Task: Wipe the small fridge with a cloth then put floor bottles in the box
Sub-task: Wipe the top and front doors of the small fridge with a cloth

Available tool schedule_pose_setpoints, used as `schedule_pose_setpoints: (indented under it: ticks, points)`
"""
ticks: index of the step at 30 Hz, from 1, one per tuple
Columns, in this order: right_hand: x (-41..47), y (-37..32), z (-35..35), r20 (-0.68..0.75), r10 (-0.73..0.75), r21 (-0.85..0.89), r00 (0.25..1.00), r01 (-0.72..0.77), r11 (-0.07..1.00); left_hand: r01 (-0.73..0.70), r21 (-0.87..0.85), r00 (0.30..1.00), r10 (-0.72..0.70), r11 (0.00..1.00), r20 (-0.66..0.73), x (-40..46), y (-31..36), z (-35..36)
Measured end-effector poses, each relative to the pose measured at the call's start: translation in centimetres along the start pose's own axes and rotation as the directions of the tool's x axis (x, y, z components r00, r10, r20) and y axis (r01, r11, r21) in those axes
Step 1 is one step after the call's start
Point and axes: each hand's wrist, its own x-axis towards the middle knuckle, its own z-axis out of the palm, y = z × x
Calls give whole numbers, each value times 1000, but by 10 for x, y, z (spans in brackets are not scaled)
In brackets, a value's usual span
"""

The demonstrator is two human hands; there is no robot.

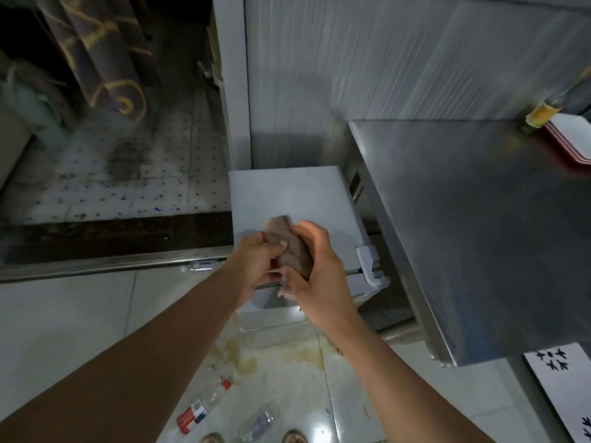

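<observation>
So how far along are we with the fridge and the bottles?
Early. Nothing looks finished. In hand: left hand and right hand both hold the cloth above the small fridge. Left: the bottles, one red-labelled and one clear, lie on the floor. No box in view.

- Brown cloth point(289, 247), soft and matt, at frame centre.
- Small fridge point(287, 193) beneath it: smooth pale-grey top, dull sheen.
- Steel table point(463, 225), right: brushed metal, faintly streaked.
- Floor tiles point(64, 318), lower left: glossy, stained yellow near the fridge.
- Clear plastic bottles point(204, 406), bottom centre: shiny, one with a red-and-white label.
</observation>
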Motion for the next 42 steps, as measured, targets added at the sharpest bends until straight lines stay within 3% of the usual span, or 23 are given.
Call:
schedule_pose_setpoints:
  ticks: [2, 5, 8, 14, 18, 22, 24, 26, 28, 30, 32, 33, 35, 37, 38, 40, 42]
  points:
    - [0, -11, -1, -10, 33, 114, 999, -32, 993, -31, -29, 998, 29, 999, -53, -7, 9, -8]
    - [8, -20, -8, -108, 241, 291, 964, -202, 935, -67, -57, 996, 64, 996, -62, -16, 17, -21]
    - [20, -29, -13, 35, 425, 326, 904, -413, 851, -61, -100, 998, 60, 993, -13, -25, 24, -34]
    - [25, -60, 2, 270, 363, 478, 892, -451, 754, -134, -58, 990, 136, 989, 25, -32, 32, -53]
    - [27, -76, 7, 135, 458, 417, 879, -470, 778, -140, 57, 983, 146, 988, -112, -30, 38, -57]
    - [31, -79, 8, -132, 452, 330, 882, -391, 859, -68, 159, 990, 47, 985, 137, -36, 37, -60]
    - [31, -78, 5, -175, 441, 392, 880, -348, 852, -54, 226, 989, 21, 973, 146, -36, 33, -60]
    - [28, -75, -4, -194, 468, 410, 862, -362, 837, 0, 140, 999, -5, 990, 35, -30, 30, -62]
    - [22, -72, -17, -197, 447, 290, 873, -383, 877, 53, -2, 998, -53, 999, -25, -24, 29, -62]
    - [13, -65, -29, -161, 398, 184, 903, -368, 911, 34, -71, 997, -39, 997, -70, -18, 26, -60]
    - [0, -59, -37, -66, 403, 192, 913, -385, 903, -27, -71, 993, 19, 997, -117, -17, 23, -55]
    - [-4, -55, -40, -19, 409, 162, 912, -401, 902, -61, -45, 994, 57, 997, -90, -17, 23, -53]
    - [-10, -42, -45, -1, 382, -121, 924, -380, 917, -121, 91, 991, 115, 988, 65, -17, 20, -47]
    - [-11, -30, -47, -74, 327, -375, 942, -330, 867, -232, 399, 970, 184, 887, 157, -12, 13, -39]
    - [-12, -23, -48, -113, 300, -430, 947, -319, 844, -284, 574, 959, 239, 768, 154, -8, 9, -34]
    - [-16, -4, -50, -167, 305, -442, 938, -347, 827, -330, 777, 926, 344, 537, 156, 1, 0, -24]
    - [-24, 16, -57, -133, 391, -319, 911, -413, 853, -344, 824, 914, 361, 449, 185, 12, -11, -15]
